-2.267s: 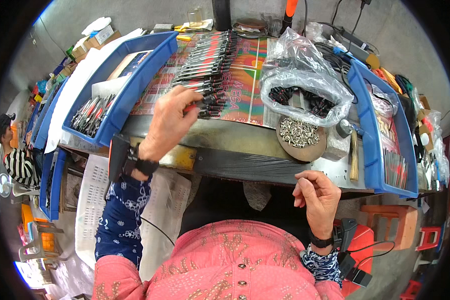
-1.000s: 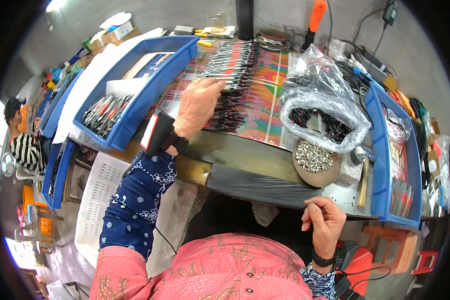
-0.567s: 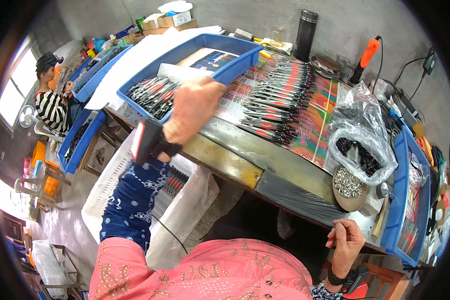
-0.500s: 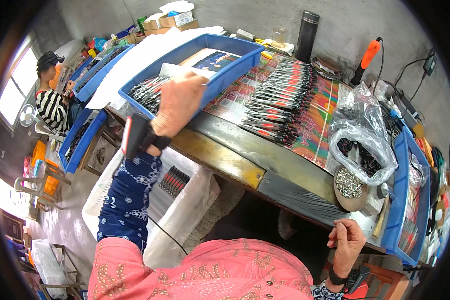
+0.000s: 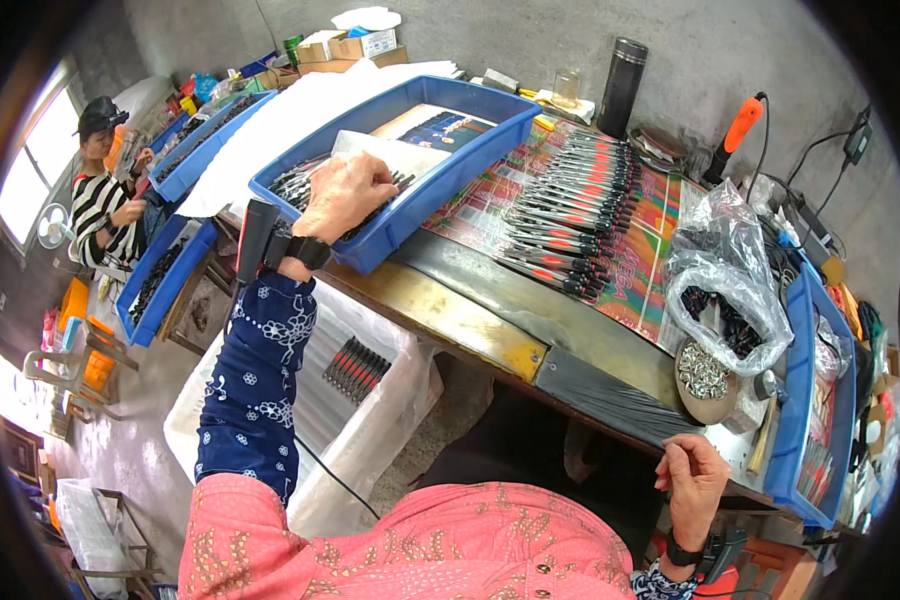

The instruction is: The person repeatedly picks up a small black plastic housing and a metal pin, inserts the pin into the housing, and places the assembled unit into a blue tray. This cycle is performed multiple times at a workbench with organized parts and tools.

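Observation:
My left hand [image 5: 348, 196] reaches down into a blue tray [image 5: 390, 240], fingers curled among slim black-and-silver pen-like parts [image 5: 295, 185]. Its fingertips are hidden, so what they grip is not clear. Right behind the fingers stands a whitish flat sheet [image 5: 410, 155], tilted inside the tray. By the table's near edge at right, my right hand [image 5: 694, 482] hangs with fingers loosely curled together and nothing visible in them. A long row of black, silver and red pens [image 5: 575, 205] lies side by side on the tabletop.
A bowl of small metal parts [image 5: 703, 370] and a clear bag [image 5: 735, 310] of black pieces stand at the right, beside another blue tray [image 5: 795, 400]. Below the table's left end is a plastic-lined box [image 5: 390, 400] with pens. A co-worker [image 5: 110, 200] sits far left.
My left hand has moved down, away from the whitish sheet and onto the parts in the tray. The right hand stays nearly in place. The view has shifted slightly.

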Demonstrator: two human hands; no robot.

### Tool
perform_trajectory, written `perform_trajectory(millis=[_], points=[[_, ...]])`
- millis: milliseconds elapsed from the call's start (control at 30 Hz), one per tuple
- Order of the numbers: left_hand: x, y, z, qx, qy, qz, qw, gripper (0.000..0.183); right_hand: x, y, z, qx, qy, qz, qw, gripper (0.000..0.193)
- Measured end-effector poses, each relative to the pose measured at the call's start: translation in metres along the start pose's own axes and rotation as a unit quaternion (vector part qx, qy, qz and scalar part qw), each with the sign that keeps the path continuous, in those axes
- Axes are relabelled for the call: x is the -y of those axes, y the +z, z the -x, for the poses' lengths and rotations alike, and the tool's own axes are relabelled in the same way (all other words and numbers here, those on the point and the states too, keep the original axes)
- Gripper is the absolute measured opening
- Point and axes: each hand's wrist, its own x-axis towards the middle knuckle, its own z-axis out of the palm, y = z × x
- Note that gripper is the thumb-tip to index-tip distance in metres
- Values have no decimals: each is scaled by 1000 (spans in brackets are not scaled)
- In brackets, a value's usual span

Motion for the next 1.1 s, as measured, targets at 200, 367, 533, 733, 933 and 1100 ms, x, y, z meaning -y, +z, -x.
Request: perform_trajectory(millis=[200, 367, 533, 733, 933, 1100], points=[[-4, 6, -9, 30, -24, -60, 997, 16, 0, -1, 1, 4, -6, 23, 1000, 10], [-7, 8, -12, 12, -63, -72, 995, 16, 5, -1, 2, 10, 3, 37, 999, 10], [6, 14, -14, 3, -42, -58, 997, 27, 9, -10, 4, -6, -22, 77, 997, 10], [41, 28, -19, -38, 37, -76, 996, 28, 6, -45, 7, -58, -106, 145, 982, 10], [70, 38, -22, -51, 0, -5, 999, 21, 18, -83, 10, -146, -133, 192, 961, 10], [74, 41, -19, -98, 7, 72, 993, 18, 19, -141, 7, -259, -163, 280, 910, 10]])
